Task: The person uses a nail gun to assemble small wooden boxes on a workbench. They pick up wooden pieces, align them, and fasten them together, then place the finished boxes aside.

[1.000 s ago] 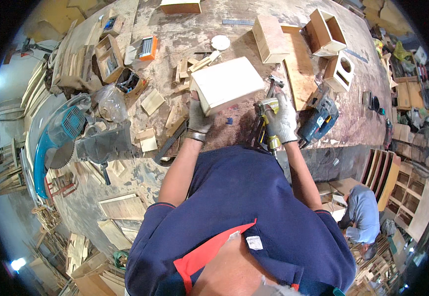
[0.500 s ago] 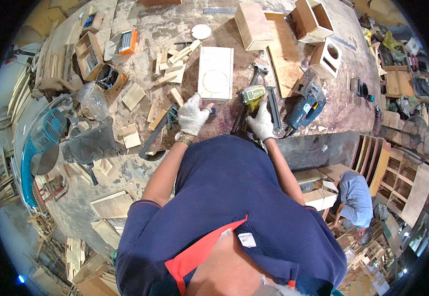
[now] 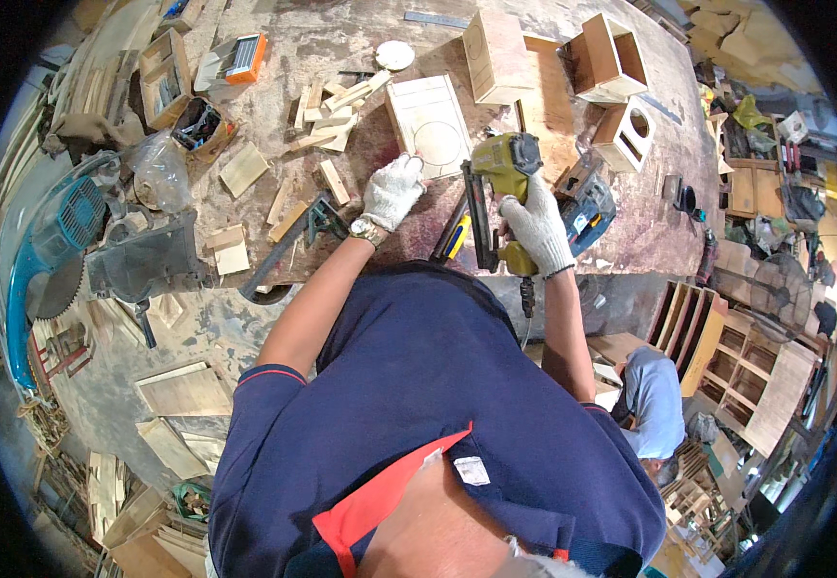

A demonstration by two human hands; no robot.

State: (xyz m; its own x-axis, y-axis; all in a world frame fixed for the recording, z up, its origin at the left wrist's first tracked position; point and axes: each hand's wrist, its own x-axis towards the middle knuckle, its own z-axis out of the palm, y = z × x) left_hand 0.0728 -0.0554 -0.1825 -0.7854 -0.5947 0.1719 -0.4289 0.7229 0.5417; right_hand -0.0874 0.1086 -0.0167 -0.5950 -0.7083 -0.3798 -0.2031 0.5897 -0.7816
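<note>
My right hand (image 3: pixel 542 226), in a white knitted glove, is wrapped around the handle of a yellow-green nail gun (image 3: pixel 507 164). The tool is lifted over the bench's near edge, its black magazine on the left and a hose fitting below. My left hand (image 3: pixel 394 193), gloved too, has its fingers curled against the near left corner of a pale wooden box (image 3: pixel 430 120). A circle is marked on the box's upper face. A yellow-and-black hand tool (image 3: pixel 457 236) lies between my hands, partly hidden. Behind my right hand rests a blue power tool (image 3: pixel 587 207).
Wood offcuts (image 3: pixel 332 116) and a dark clamp-like tool (image 3: pixel 288 241) lie left on the workbench (image 3: pixel 293 58). More wooden boxes (image 3: pixel 500 58) stand at the far right. A blue circular-blade saw (image 3: pixel 62 231) is far left. Another person (image 3: pixel 652 400) bends down at lower right.
My right hand has raised the nail gun off the bench and turned it, magazine now on the left. My left hand has moved up to the box, which now sits at a slant.
</note>
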